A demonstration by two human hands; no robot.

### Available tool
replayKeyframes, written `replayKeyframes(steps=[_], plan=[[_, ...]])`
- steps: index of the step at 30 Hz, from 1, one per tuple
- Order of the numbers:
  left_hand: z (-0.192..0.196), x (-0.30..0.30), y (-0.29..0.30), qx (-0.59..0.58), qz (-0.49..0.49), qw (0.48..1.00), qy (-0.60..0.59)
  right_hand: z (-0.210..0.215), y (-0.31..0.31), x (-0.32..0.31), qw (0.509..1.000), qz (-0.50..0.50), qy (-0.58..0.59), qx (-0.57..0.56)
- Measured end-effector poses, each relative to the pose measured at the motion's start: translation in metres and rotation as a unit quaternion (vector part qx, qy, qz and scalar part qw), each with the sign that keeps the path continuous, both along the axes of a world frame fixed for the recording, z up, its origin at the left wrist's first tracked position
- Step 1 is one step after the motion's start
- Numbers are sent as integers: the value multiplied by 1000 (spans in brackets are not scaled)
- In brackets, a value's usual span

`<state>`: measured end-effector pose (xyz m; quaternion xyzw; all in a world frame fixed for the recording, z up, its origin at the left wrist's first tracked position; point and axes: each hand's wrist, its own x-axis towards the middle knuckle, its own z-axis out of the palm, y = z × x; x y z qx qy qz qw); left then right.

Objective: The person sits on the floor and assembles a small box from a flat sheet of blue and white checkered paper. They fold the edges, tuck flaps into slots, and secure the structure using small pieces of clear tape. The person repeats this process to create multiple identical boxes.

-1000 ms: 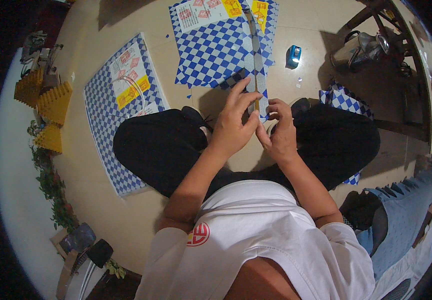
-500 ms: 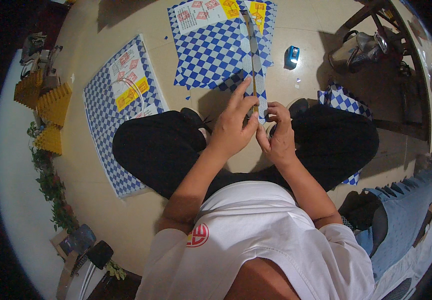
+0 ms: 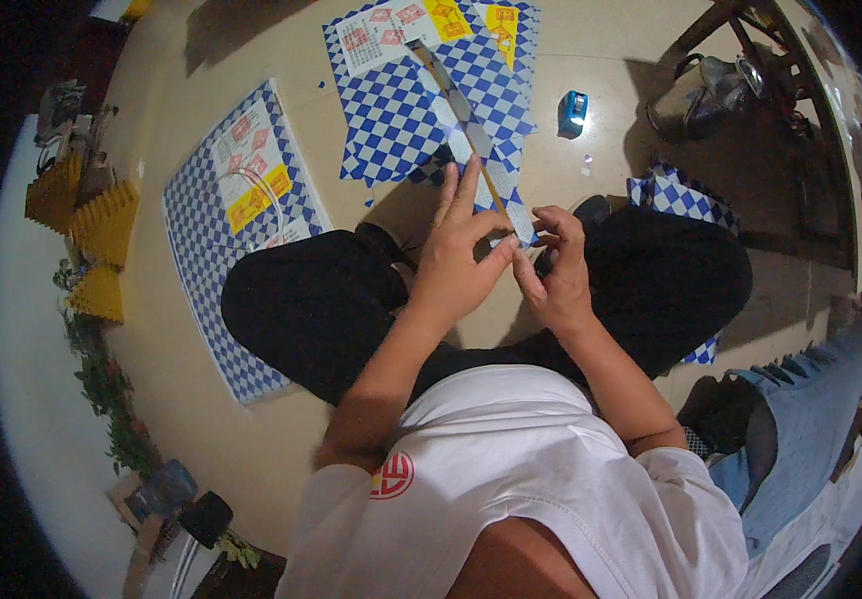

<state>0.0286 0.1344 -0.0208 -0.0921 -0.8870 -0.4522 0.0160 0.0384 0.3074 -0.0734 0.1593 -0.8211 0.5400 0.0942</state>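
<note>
Between my two hands is a long, narrow folded strip (image 3: 471, 135) of blue-and-white checked sheet with pale inner faces and a yellowish-brown line along it. It slants away to the upper left over a pile of checked sheets (image 3: 391, 110) on the floor. My left hand (image 3: 448, 262) holds the strip's near part, index and middle fingers stretched along it and the thumb at its near end. Close by on the right, my right hand (image 3: 561, 275) has curled fingers and a thumb pinching the near tip. The fingers partly cover that end.
A checked pack (image 3: 201, 210) with a white cord (image 3: 277, 205) lies on the left. Ahead on the right is a small blue object (image 3: 573, 113). A metal kettle (image 3: 695, 105) stands near dark wooden legs, and checked sheets (image 3: 685, 195) lie beyond my right knee. Yellow pleated pieces (image 3: 101, 225) are far left.
The strip's far end has swung left, so it now slants where it stood nearly upright. My left hand has shifted slightly with it; both hands stay at the near end.
</note>
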Motion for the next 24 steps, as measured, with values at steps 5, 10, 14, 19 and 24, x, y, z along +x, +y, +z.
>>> replayKeyframes(steps=[5,10,14,19,24], plan=[[-5,1,11,45,51,998,12,2,0,-2,1000,15,11,-11],[-16,12,28,71,91,991,72,1,4,-1,1000,17,0,-6],[-10,17,35,6,68,988,140,5,11,-1,1000,9,-12,5],[-13,11,32,-13,-17,985,170,12,13,3,999,-3,-33,-8],[-12,5,29,63,-45,989,123,16,13,5,998,-24,-43,-32]])
